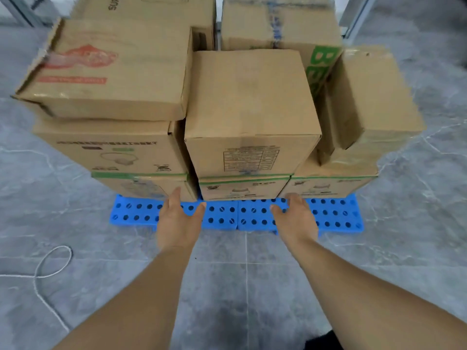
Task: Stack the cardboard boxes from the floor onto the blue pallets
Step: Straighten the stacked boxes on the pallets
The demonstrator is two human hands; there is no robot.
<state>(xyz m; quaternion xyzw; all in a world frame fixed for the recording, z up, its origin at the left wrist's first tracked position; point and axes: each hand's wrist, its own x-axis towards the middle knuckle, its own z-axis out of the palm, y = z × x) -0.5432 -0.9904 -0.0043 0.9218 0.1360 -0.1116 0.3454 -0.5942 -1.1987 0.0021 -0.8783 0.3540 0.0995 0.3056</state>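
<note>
Two pallets (222,218), blue and perforated, carried roughly nine brown boxes (250,107); our left hand (179,221) and right hand (295,218) hovered spread, holding nothing.

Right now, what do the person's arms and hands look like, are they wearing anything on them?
Both arms are bare from the bottom of the picture to the fingertips: no sleeves, gloves, watch, rings or bands show. The left hand and right hand carry no markings, tape or cables. Each forearm runs in as a long, plain shape from the lower edge.
</note>
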